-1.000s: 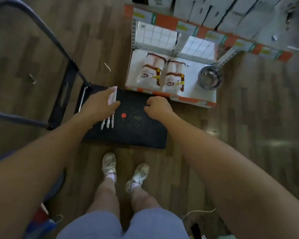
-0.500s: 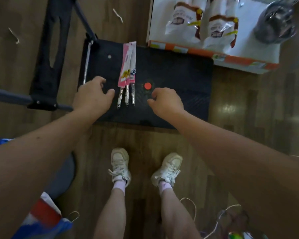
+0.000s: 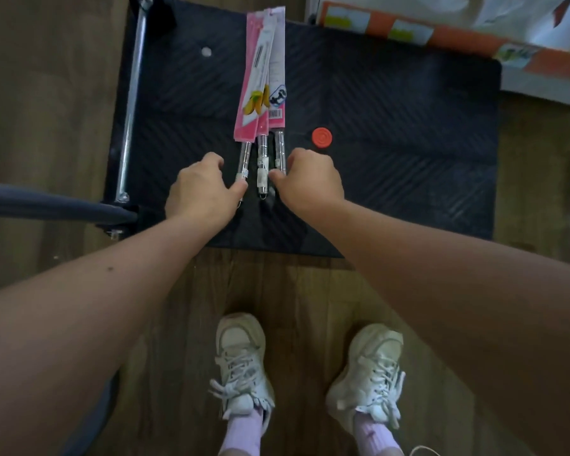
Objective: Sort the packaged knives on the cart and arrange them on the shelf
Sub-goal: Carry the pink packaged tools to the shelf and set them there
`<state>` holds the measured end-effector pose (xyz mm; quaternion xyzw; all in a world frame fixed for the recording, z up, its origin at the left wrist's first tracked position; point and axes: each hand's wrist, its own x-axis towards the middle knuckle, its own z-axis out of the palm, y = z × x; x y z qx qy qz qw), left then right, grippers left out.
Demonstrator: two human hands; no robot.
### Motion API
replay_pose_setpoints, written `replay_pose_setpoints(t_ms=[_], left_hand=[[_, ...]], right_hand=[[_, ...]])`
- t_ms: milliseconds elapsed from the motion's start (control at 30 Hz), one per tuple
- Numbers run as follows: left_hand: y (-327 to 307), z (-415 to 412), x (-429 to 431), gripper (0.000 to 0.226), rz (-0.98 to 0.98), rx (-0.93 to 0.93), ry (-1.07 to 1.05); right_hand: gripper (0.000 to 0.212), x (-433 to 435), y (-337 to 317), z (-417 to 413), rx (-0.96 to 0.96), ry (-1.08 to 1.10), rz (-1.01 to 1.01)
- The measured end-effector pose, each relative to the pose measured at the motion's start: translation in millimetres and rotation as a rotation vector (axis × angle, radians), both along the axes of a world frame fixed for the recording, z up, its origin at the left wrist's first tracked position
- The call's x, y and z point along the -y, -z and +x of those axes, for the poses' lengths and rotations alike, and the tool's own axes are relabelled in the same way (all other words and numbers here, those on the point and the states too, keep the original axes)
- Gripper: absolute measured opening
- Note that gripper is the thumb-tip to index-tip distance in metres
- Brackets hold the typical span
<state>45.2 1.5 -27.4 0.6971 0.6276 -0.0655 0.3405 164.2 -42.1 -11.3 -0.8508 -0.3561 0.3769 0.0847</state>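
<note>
Three packaged knives [image 3: 264, 90] lie side by side on the black cart deck [image 3: 392, 126]. Each has a pink card sleeve over the blade and a bare metal handle pointing toward me. My left hand [image 3: 201, 192] curls over the end of the left knife's handle [image 3: 244, 162]. My right hand [image 3: 310, 182] curls over the end of the right knife's handle [image 3: 279, 149]. The middle knife's handle [image 3: 262, 169] lies untouched between my hands. The shelf's orange and white front edge [image 3: 408, 31] shows at the top right.
A small red disc [image 3: 322, 137] sits on the deck just beyond my right hand. The cart's folded chrome bar [image 3: 130, 110] and dark handle tube [image 3: 46, 205] lie on the left. My feet in white shoes [image 3: 244, 363] stand on the wooden floor just before the cart.
My view has dropped closer to the cart. Both hands have moved inward from either side of the knives onto the outer two handles.
</note>
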Motion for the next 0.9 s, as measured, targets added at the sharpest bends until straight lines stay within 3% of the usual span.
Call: replay_pose_setpoints(t_ms=[233,467,633,700,900], left_hand=[[53.7,2.7,-10.8,0.055,-0.052,-0.008,-0.009],[80.7,17.9,-17.8,0.037,-0.004,-0.001,-0.015],[76.3,28.4,-16.5,0.03,0.002,0.005,-0.046],[69.3,29.9,-16.3,0.026,-0.037,0.008,-0.081],[33.7,42.2,-13.4,0.02,-0.117,0.034,-0.259]], right_hand=[[0.031,-28.1,57.6,-0.6,-0.002,0.079,0.01],[0.035,-33.9,92.9,3.7,-0.04,0.181,0.023],[0.01,-40.0,89.7,14.4,-0.124,0.153,-0.032],[0.025,-38.8,82.7,21.0,-0.165,0.156,-0.052],[0.019,-25.8,46.5,37.9,-0.227,0.253,-0.065]])
